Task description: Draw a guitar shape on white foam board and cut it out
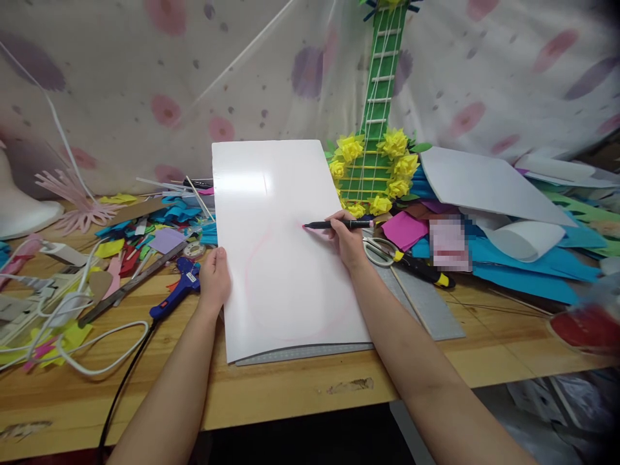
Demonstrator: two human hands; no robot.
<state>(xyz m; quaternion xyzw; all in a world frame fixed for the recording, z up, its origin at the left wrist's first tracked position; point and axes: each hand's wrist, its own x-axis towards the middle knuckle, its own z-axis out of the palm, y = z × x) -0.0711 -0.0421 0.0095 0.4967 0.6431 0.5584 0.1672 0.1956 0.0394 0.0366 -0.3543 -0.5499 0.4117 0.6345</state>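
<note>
A large white board lies in front of me, with a faint pink curved outline drawn on its lower half. At its left edge, my left hand is closed on the board, thumb near the edge and the other fingers mostly hidden. My right hand grips a black marker pen with a pink tip. That tip is at the board's surface, right of the middle, near the upper end of the outline. Under the board shows a grey cutting mat.
Left are a blue glue gun, a metal ruler, white cables and paper scraps. Behind the board stands a green paper guitar with yellow flowers. Scissors, a yellow-black cutter and blue paper sheets lie right.
</note>
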